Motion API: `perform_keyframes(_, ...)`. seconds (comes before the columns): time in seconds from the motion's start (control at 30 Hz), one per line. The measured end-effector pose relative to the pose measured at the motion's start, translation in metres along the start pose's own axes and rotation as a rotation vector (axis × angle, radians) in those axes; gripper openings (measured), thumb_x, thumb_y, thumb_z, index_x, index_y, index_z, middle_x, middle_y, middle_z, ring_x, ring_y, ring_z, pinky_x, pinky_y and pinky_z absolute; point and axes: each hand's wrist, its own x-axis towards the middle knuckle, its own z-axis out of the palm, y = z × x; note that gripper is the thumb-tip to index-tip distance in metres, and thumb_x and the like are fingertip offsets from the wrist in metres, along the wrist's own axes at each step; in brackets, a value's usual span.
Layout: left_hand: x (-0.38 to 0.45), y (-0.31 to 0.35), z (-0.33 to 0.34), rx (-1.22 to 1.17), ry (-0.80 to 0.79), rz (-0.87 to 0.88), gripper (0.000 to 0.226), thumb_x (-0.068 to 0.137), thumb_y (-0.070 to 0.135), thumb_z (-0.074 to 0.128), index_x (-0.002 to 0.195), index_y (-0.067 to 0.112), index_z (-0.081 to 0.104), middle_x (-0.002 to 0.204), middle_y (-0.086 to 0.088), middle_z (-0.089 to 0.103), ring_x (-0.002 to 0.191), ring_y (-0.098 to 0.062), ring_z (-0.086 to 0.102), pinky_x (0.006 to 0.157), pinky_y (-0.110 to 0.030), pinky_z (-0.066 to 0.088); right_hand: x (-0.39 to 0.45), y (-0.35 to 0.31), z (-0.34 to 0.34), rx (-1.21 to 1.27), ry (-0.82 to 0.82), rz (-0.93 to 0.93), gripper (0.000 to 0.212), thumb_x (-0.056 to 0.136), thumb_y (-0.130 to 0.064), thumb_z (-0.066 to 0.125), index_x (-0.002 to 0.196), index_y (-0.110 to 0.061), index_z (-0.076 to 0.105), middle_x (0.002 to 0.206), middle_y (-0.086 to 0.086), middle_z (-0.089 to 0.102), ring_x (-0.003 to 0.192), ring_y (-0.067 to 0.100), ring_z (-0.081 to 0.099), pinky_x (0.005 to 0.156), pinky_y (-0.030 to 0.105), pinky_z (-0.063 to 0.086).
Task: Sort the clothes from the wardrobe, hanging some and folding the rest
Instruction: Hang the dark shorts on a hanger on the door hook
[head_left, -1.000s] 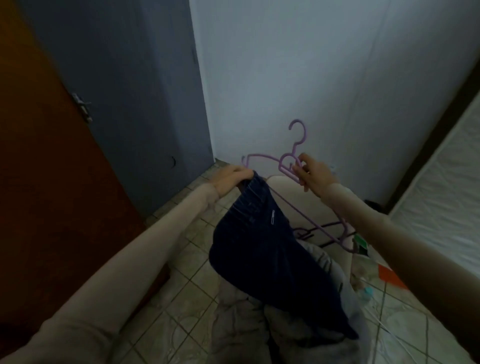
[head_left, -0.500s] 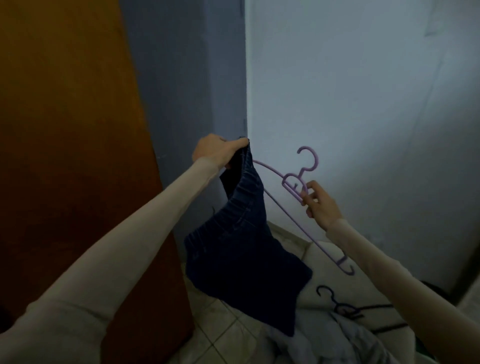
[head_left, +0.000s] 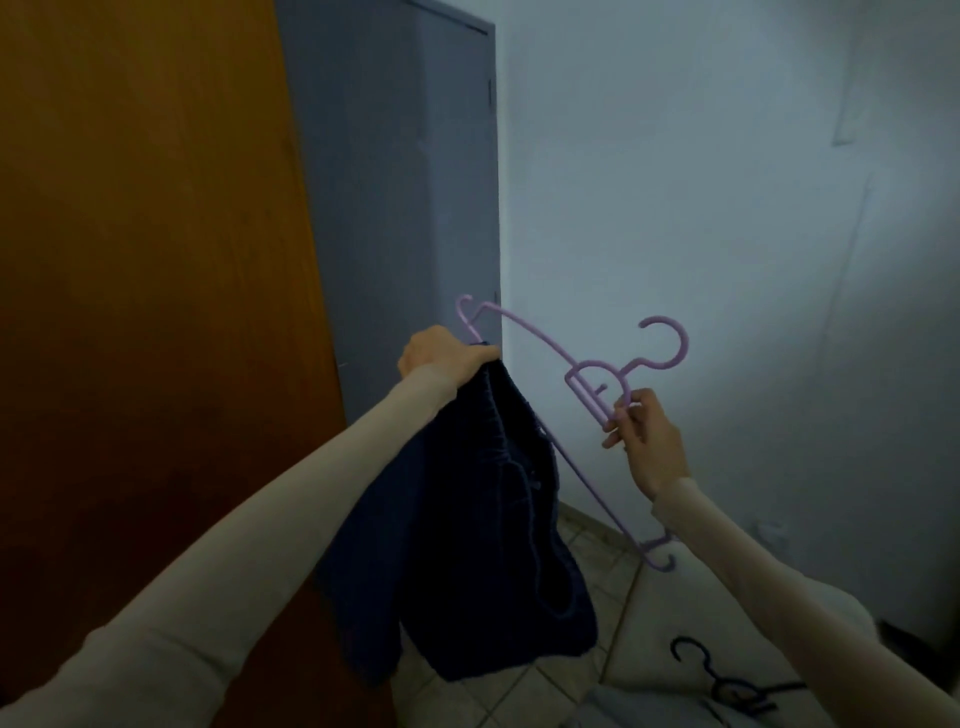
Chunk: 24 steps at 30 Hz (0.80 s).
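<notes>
The left hand (head_left: 441, 358) grips the waistband of a dark navy denim garment (head_left: 467, 545), fingers curled round the fabric at one end of a lilac plastic hanger (head_left: 587, 374) — the cloth hangs down in front of a brown wooden door (head_left: 145, 312). The right hand (head_left: 647, 441) pinches the hanger's centre just below its hook, holding it tilted. A black plastic hanger (head_left: 727, 680) lies low on pale fabric — near the tiled floor (head_left: 587, 561).
</notes>
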Motion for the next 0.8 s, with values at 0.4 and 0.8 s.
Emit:
perform_keyframes(0.4,-0.005,0.008,0.018,0.038,-0.021,-0.028,0.048,0.080,0.057,0.060,0.068,0.012,0.048,0.068,0.000,0.048,0.064,-0.019,0.051,0.054,-0.025,0.037,0.017,-0.062,-0.027,0.224,0.264,-0.062,0.012,0.101,-0.010,0.033,0.094,-0.015,0.040,0.078,0.000,0.053,0.069,0.014,0.056,0.062,0.009,0.045)
perform_keyframes(0.8,-0.018,0.026,0.039,0.072,-0.027,-0.048,0.049,0.084,0.054,0.058,0.064,0.012,0.041,0.065,0.000,0.042,0.054,-0.014,0.039,0.044,-0.025,0.027,0.012,-0.080,-0.015,0.290,0.350,-0.096,0.007,0.099,-0.011,0.039,0.092,-0.011,0.041,0.082,0.001,0.058,0.075,0.012,0.061,0.068,0.007,0.047)
